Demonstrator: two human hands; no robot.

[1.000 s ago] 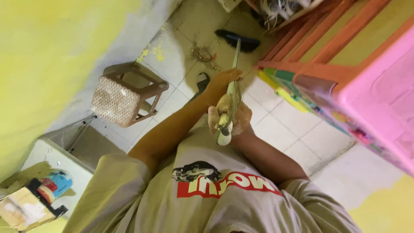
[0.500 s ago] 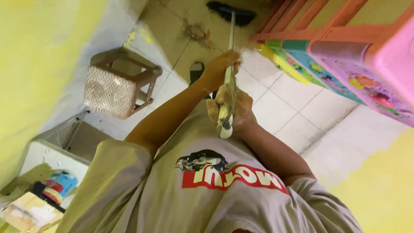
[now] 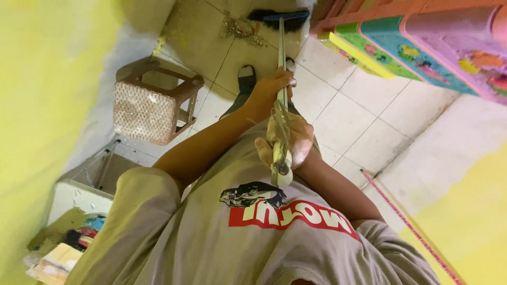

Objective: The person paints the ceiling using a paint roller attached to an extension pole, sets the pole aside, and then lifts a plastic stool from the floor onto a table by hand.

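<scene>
Both hands hold a long thin broom handle [image 3: 281,58] that runs away from my chest down to the floor. My left hand [image 3: 266,95] grips it partway down. My right hand [image 3: 289,141] is closed round the white top end, where a string loop hangs. The dark broom head [image 3: 280,16] rests on the tiled floor beside a small pile of debris [image 3: 240,26]. One foot in a dark sandal [image 3: 246,79] shows just left of the handle. A grey shirt with a red print fills the bottom of the view.
A brown woven stool [image 3: 150,103] stands on the left by the yellow wall. Colourful foam mats and an orange-pink frame [image 3: 422,37] lean at the top right. A white cabinet with clutter [image 3: 68,232] sits bottom left. A red-marked stick [image 3: 401,216] lies along the right wall.
The view has shifted, so the stool and mats sit differently in frame. The broom head now lies closer to the debris pile. Both hands keep their grip on the handle.
</scene>
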